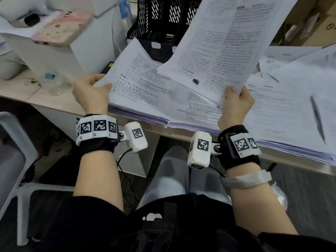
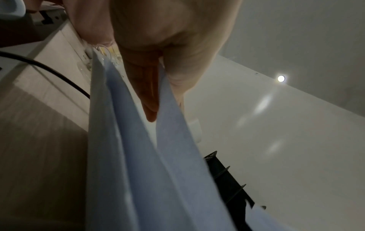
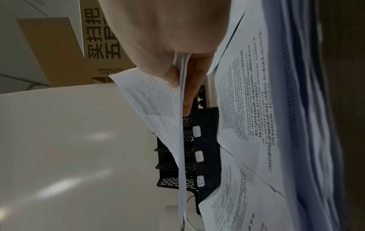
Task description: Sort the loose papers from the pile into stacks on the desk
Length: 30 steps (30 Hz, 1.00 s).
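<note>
The right hand is pinching 1 sheaf by its corner; the left hand is pinching the pile's top sheets, which are risking tearing or sliding off.

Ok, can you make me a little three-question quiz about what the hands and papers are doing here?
1. True or false: the right hand holds a printed sheet lifted above the desk.
2. What does the left hand pinch? A) a pen B) the corner of the top sheet of the thick paper stack C) the black file rack
3. Fill the gap: the grey pen lies on the papers to the person's ____ side.

Key: 1 true; 2 B; 3 right.
</note>
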Tool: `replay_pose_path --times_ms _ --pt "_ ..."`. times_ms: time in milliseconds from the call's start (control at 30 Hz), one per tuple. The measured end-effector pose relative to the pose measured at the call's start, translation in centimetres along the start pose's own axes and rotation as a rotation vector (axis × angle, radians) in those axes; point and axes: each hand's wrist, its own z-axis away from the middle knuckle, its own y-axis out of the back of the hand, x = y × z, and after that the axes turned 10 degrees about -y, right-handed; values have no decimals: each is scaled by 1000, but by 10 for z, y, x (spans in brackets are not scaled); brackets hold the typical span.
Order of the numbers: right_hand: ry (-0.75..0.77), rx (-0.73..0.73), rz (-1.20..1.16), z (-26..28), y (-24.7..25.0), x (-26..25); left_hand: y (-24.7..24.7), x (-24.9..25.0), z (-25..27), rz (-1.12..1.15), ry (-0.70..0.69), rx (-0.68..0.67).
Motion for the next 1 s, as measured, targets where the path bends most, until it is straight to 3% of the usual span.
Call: replay_pose_path --times_ms 133,200,267,367,500,600,767,1000 --pt "-26 -79 -2 3 -5 0 0 2 -2 -109 35 65" --pt "-37 -123 -1 4 -6 0 1 3 0 -236 12 90" --pt "-55 -171 16 4 -6 1 0 5 2 -219 -57 80" --pt "-71 -242 56 5 -4 -1 -6 22 10 84 -134 -58" --pt "-62 -310 52 7 4 -7 -18 47 25 372 59 -406" --pt "-30 -334 47 9 13 -14 -25 56 37 488 86 -522" --pt "31 -259 34 4 27 -25 -38 73 54 711 45 -477" --pt "75 -144 30 -5 53 -35 -52 99 78 806 68 -357"
